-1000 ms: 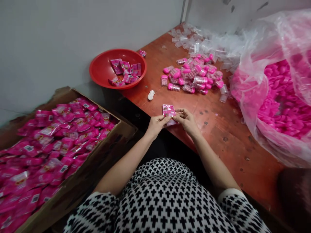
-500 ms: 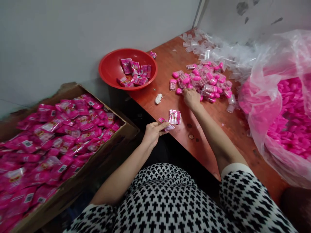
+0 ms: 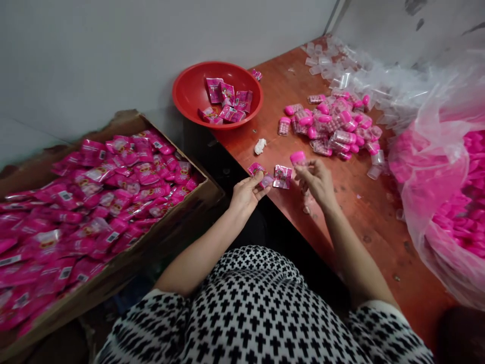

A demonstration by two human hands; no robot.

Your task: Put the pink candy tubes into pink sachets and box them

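Observation:
Between the thumb and fingers of my left hand [image 3: 245,196] is a small pink printed sachet [image 3: 256,169], held at the table's near edge. My right hand [image 3: 317,183] pinches a small clear container with a pink cap [image 3: 298,157], raised a little above the table just right of the sachet. A second sachet [image 3: 282,177] lies flat on the table between my hands. Beyond my right hand spreads a pile of pink-capped clear containers [image 3: 333,121], several with small pale balls inside.
A red bowl [image 3: 180,103] with several pink sachets stands at the table's far left corner. Left of me is a cardboard box [image 3: 204,189] full of filled pink packets. A plastic bag [image 3: 420,222] of pink caps and loose clear cups [image 3: 413,96] lie at right. A white lump [image 3: 260,146] rests nearby.
My right hand has come back from the pile towards my left hand, now with a pink-capped container in its fingers. The sachet in my left hand has been turned upward. The view has shifted slightly.

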